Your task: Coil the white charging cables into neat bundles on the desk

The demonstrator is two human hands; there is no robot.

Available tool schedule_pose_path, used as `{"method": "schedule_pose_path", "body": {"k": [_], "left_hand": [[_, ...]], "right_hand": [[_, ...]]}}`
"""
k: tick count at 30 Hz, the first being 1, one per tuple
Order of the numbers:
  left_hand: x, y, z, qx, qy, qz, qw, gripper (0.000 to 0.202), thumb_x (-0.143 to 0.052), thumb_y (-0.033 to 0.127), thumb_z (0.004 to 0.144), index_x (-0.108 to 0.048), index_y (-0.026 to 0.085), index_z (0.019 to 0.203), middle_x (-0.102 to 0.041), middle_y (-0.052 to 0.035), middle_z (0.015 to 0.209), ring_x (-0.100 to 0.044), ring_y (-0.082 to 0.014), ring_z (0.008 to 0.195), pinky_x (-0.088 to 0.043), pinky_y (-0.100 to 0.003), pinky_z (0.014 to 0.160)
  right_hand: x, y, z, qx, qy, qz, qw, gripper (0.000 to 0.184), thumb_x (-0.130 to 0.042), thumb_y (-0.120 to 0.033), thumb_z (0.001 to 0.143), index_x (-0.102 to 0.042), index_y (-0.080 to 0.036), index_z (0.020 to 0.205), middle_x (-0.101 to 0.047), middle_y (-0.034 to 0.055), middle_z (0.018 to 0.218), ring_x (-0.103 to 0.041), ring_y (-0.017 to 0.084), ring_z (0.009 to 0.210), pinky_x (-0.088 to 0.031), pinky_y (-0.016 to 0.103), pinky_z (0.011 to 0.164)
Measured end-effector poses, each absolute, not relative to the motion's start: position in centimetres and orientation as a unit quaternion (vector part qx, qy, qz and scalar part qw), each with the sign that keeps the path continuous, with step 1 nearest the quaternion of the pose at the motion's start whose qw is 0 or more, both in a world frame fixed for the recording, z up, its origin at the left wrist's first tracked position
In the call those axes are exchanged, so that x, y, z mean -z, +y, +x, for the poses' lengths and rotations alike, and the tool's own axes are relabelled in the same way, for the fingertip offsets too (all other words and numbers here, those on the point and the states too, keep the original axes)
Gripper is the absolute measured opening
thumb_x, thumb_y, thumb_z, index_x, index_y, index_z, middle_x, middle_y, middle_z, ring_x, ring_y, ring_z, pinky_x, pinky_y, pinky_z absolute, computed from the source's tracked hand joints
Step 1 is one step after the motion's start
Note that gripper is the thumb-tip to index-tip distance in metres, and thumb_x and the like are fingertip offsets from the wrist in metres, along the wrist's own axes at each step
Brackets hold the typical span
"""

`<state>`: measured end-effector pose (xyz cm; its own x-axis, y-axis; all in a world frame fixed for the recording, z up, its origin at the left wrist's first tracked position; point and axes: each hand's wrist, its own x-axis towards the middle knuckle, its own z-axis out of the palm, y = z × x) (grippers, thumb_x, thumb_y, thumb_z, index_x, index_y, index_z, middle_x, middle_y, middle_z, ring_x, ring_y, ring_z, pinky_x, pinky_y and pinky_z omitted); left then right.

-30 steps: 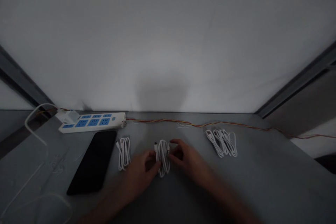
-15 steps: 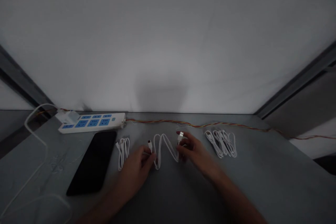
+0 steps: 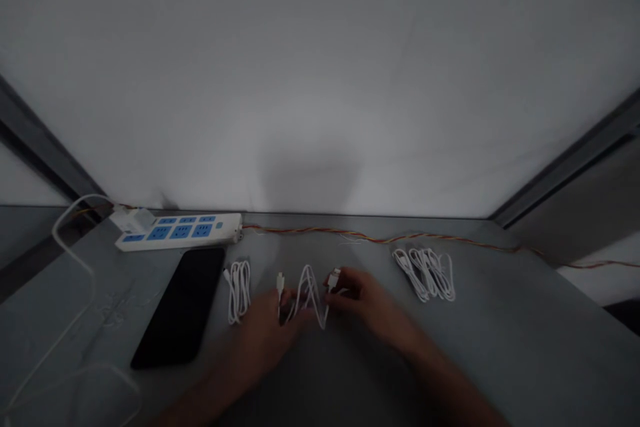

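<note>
Cable (image 3: 309, 297) now gathered narrower than a moment ago; right hand (image 3: 364, 301) pinches its USB plug (image 3: 333, 279) at one o'clock, left hand (image 3: 267, 328) pinches small plug (image 3: 280, 283) at eleven.

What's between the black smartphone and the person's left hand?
In the head view, a loosely coiled white cable lies on the table between the slim black smartphone and the left hand.

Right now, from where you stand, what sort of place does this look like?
Probably an indoor workbench for electronics or cables: a white power strip with blue sockets, bundled white USB cables laid out in separate groups, and a twisted red and yellow wire running along the back.
</note>
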<state>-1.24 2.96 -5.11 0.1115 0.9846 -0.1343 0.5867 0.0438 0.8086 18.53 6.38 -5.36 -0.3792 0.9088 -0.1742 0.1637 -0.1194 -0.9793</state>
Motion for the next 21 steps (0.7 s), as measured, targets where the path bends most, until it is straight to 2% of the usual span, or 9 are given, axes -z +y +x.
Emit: {"method": "schedule_pose_path", "body": {"k": [4,8,11,13,16,19,21], "left_hand": [[5.7,3.0,-1.1,-0.262,0.61,0.632,0.399,0.025,-0.059,0.041,0.08,-0.071,0.019,0.087,-0.074,-0.007,0.084,-0.068,-0.0263,0.081,-0.049,-0.033,0.074],[5.8,3.1,-1.0,-0.315,0.606,0.61,0.402,0.023,-0.06,0.041,0.078,-0.07,0.02,0.081,-0.073,-0.0059,0.08,-0.068,-0.0251,0.076,-0.049,-0.031,0.068],[5.3,3.1,-0.9,-0.34,0.613,0.594,0.394,0.021,-0.062,0.041,0.077,-0.068,0.021,0.074,-0.073,-0.0055,0.077,-0.067,-0.0249,0.071,-0.048,-0.031,0.065],[5.1,3.1,-0.9,-0.354,0.618,0.583,0.392,0.02,-0.063,0.041,0.075,-0.065,0.022,0.069,-0.073,-0.0057,0.077,-0.066,-0.0243,0.068,-0.048,-0.032,0.063],[5.1,3.0,-0.9,-0.375,0.613,0.564,0.407,0.02,-0.063,0.04,0.076,-0.06,0.022,0.067,-0.075,-0.0059,0.082,-0.065,-0.0228,0.067,-0.048,-0.031,0.061],[5.4,2.9,-0.9,-0.391,0.603,0.546,0.43,0.019,-0.064,0.04,0.077,-0.057,0.023,0.07,-0.076,-0.0057,0.085,-0.067,-0.023,0.071,-0.049,-0.031,0.062],[5.6,2.8,-0.9,-0.418,0.591,0.525,0.448,0.027,-0.065,0.039,0.076,-0.046,0.024,0.065,-0.076,-0.0055,0.09,-0.069,-0.0229,0.075,-0.051,-0.031,0.064]], "right_hand": [[6.1,6.0,17.6,-0.599,-0.598,-0.442,0.298,0.035,-0.077,-0.044,0.072,-0.066,-0.017,0.092,-0.069,0.0022,0.081,-0.067,0.02,0.073,-0.048,0.028,0.063],[6.8,5.6,17.0,-0.504,-0.644,-0.486,0.31,0.026,-0.075,-0.042,0.074,-0.068,-0.019,0.082,-0.067,0.0014,0.073,-0.063,0.02,0.071,-0.047,0.029,0.065],[6.6,5.6,17.0,-0.439,-0.664,-0.505,0.335,0.023,-0.075,-0.042,0.074,-0.068,-0.02,0.076,-0.069,0.0048,0.089,-0.064,0.022,0.081,-0.049,0.032,0.072],[6.3,5.6,17.1,-0.455,-0.659,-0.492,0.341,0.025,-0.074,-0.045,0.075,-0.068,-0.021,0.078,-0.069,0.0054,0.095,-0.066,0.023,0.086,-0.05,0.033,0.076],[6.0,5.6,17.1,-0.5,-0.647,-0.488,0.306,0.029,-0.072,-0.05,0.076,-0.067,-0.021,0.081,-0.071,0.0036,0.08,-0.067,0.023,0.078,-0.05,0.032,0.069],[6.3,5.6,17.1,-0.5,-0.632,-0.514,0.295,0.029,-0.073,-0.046,0.076,-0.064,-0.02,0.083,-0.068,0.0025,0.075,-0.066,0.021,0.071,-0.048,0.028,0.059],[6.8,5.7,17.2,-0.5,-0.616,-0.524,0.309,0.028,-0.075,-0.041,0.074,-0.059,-0.02,0.086,-0.065,0.0006,0.074,-0.064,0.018,0.065,-0.046,0.025,0.054]]}}
